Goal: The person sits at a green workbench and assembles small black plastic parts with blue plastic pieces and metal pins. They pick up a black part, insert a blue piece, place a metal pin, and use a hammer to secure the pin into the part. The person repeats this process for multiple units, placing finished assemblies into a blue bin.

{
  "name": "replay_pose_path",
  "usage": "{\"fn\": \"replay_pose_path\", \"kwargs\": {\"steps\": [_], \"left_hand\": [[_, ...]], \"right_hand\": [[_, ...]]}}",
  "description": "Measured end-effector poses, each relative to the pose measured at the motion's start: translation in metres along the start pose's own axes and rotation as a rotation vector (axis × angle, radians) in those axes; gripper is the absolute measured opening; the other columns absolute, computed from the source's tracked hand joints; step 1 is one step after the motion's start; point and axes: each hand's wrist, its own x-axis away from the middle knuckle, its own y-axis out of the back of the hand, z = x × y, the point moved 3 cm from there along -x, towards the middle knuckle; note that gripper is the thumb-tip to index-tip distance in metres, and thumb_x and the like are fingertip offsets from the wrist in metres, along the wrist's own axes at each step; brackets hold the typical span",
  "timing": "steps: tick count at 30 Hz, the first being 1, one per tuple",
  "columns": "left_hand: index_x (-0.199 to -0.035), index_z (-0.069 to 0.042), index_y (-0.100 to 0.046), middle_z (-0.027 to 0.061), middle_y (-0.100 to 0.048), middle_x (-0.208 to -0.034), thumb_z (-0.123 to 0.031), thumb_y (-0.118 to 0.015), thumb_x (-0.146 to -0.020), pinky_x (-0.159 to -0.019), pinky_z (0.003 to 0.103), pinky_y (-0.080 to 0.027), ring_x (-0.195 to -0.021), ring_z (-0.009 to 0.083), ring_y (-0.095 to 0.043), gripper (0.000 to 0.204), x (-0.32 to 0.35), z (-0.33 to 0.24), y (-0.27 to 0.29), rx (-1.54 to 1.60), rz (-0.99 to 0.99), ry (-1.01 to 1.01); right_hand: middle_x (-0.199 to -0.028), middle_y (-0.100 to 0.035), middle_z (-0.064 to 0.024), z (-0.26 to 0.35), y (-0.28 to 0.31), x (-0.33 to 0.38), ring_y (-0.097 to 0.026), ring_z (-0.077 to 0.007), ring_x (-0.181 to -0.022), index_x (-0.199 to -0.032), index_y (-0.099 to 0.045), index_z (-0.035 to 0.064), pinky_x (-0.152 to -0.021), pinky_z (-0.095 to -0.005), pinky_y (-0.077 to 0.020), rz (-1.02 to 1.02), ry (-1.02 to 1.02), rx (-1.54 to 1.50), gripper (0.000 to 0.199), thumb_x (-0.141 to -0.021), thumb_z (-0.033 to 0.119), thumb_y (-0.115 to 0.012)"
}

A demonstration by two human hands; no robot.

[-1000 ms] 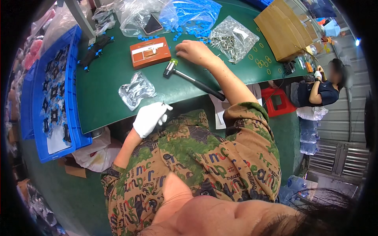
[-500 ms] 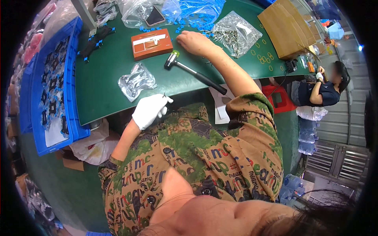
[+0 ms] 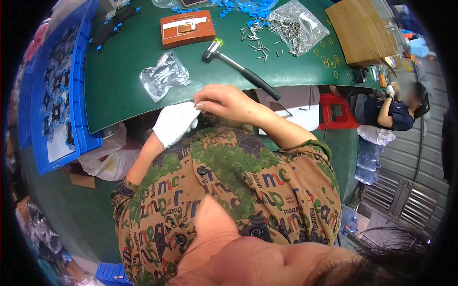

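My left hand [image 3: 175, 122] wears a white glove and hangs just below the near edge of the green table [image 3: 124, 71]. My bare right hand [image 3: 224, 102] meets it there, its fingertips pinching the glove's fingertips. On the table beyond lie a small hammer [image 3: 238, 66] with a black handle, a crumpled clear plastic bag [image 3: 163, 76] and an orange-brown block [image 3: 187, 28] with a white part on top.
A blue tray [image 3: 52, 95] of black parts runs along the table's left side. Loose metal pins, blue clips and a clear bag of pins [image 3: 298, 24] lie at the back, beside a cardboard box [image 3: 360, 31]. Another person [image 3: 391, 109] sits at the right by a red stool [image 3: 336, 112].
My right hand has left the table near the hammer and come back to the gloved left hand at the table's edge. The view has shifted, so the table sits higher.
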Motion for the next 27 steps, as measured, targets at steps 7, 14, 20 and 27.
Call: {"fn": "replay_pose_path", "kwargs": {"steps": [7,14,20,27], "left_hand": [[-0.094,-0.004,-0.068,0.0014,-0.066,-0.072,-0.031,-0.057,-0.104,-0.057,0.027,-0.046,-0.059,0.0096,-0.056,0.031,0.004,0.005,-0.004,0.013,0.019,-0.014],[-0.099,-0.007,-0.074,0.0032,-0.065,-0.070,-0.031,-0.050,-0.106,-0.061,0.033,-0.049,-0.058,0.0163,-0.058,0.035,0.007,-0.010,-0.006,-0.040,0.037,0.026],[-0.105,-0.008,-0.074,0.0034,-0.065,-0.072,-0.032,-0.050,-0.107,-0.062,0.033,-0.050,-0.061,0.0175,-0.059,0.035,0.006,-0.010,-0.007,-0.094,0.072,0.012],[-0.102,-0.008,-0.072,0.0051,-0.064,-0.074,-0.033,-0.048,-0.107,-0.066,0.035,-0.051,-0.066,0.0221,-0.062,0.036,0.004,-0.005,-0.009,-0.239,0.125,-0.066]], "right_hand": [[-0.092,-0.068,-0.0128,0.012,-0.003,0.009,-0.068,-0.0357,-0.089,-0.101,-0.068,0.0063,-0.078,-0.0477,-0.0544,0.084,0.076,0.477,0.025,-0.101,0.031,-0.062],[-0.096,-0.069,-0.0168,0.003,0.010,0.007,-0.066,-0.0401,-0.092,-0.103,-0.067,0.0023,-0.080,-0.0483,-0.0522,0.080,-0.034,0.179,0.027,-0.104,0.027,-0.056],[-0.092,-0.069,-0.0191,0.000,0.004,0.006,-0.067,-0.0424,-0.091,-0.101,-0.067,0.0036,-0.080,-0.0518,-0.0526,0.147,-0.091,0.180,0.031,-0.105,0.032,-0.053],[-0.092,-0.069,-0.0193,0.000,0.002,0.007,-0.067,-0.0423,-0.090,-0.101,-0.067,0.0038,-0.080,-0.0514,-0.0525,0.212,-0.083,0.195,0.031,-0.105,0.031,-0.053]]}}
